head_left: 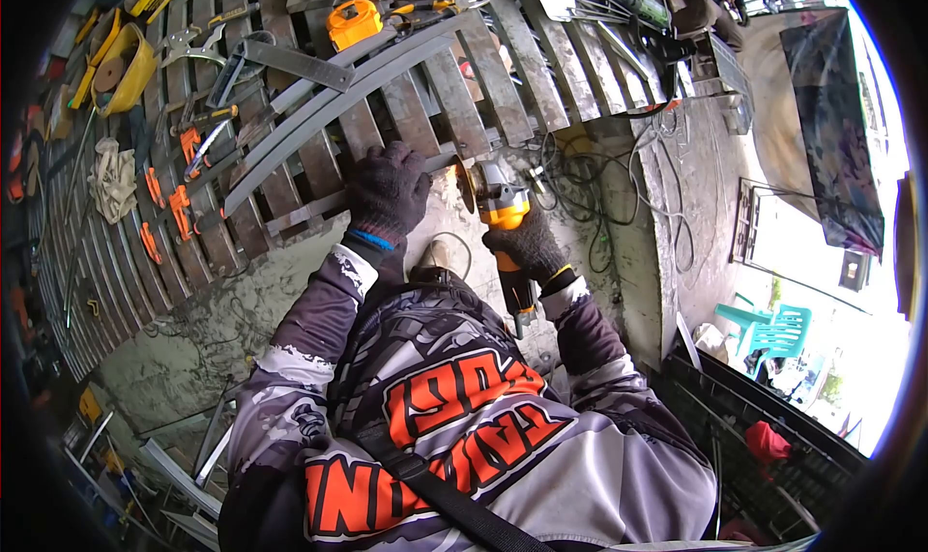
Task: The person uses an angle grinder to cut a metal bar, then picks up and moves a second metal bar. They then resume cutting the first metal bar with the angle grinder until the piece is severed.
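My right hand (530, 246), in a dark glove, is wrapped round the body of a yellow-and-black angle grinder (505, 210). The grinder's disc (466, 185) stands on edge at the end of a flat metal bar (307, 214), with an orange glow where they meet. My gloved left hand (389, 190) is closed over this bar at the near edge of the slatted metal workbench (406, 107). Longer metal bars (333, 117) lie across the slats just beyond my left hand.
On the bench are a yellow tape measure (354, 23), a metal square (298, 64), orange clamps (181, 212), a crumpled cloth (114, 180) and a yellow container (124, 69). Black cables (604, 199) coil on the floor at right. Another person (710, 1) is at the far right.
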The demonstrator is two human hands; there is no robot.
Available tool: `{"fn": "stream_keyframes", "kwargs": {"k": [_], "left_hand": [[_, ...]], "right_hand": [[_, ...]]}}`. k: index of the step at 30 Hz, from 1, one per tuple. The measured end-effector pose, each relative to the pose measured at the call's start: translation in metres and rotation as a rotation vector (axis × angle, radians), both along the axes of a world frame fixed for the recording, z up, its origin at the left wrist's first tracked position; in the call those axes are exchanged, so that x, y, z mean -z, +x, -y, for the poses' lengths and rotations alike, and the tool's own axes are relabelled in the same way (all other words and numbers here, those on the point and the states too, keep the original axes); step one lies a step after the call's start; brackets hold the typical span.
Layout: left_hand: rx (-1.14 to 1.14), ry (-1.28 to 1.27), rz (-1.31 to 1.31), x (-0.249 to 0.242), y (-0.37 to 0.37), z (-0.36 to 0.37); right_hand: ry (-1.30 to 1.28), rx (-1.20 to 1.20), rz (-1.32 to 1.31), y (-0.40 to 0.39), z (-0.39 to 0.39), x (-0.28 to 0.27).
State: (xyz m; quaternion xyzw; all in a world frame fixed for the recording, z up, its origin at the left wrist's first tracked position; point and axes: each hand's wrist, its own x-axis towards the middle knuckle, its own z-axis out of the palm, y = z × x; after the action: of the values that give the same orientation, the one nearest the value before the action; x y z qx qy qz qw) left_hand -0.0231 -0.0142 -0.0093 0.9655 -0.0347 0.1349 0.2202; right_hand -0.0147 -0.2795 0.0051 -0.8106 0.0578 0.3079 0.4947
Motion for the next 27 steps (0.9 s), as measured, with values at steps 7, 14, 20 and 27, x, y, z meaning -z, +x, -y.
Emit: {"fn": "stream_keyframes", "kwargs": {"k": [7, 14, 20, 27], "left_hand": [[-0.003, 0.016, -0.014, -0.003, -0.001, 0.001], [-0.002, -0.031, 0.014, -0.002, -0.001, 0.001], [0.005, -0.014, 0.037, 0.001, -0.001, -0.001], [0.011, -0.014, 0.041, -0.004, -0.001, 0.0]], "right_hand": [[-0.008, -0.022, 0.018, 0.003, 0.003, 0.006], [-0.038, -0.033, 0.084, 0.012, 0.0, 0.006], [-0.012, -0.018, 0.025, 0.016, 0.002, 0.005], [-0.008, -0.023, 0.006, 0.011, -0.002, -0.006]]}}
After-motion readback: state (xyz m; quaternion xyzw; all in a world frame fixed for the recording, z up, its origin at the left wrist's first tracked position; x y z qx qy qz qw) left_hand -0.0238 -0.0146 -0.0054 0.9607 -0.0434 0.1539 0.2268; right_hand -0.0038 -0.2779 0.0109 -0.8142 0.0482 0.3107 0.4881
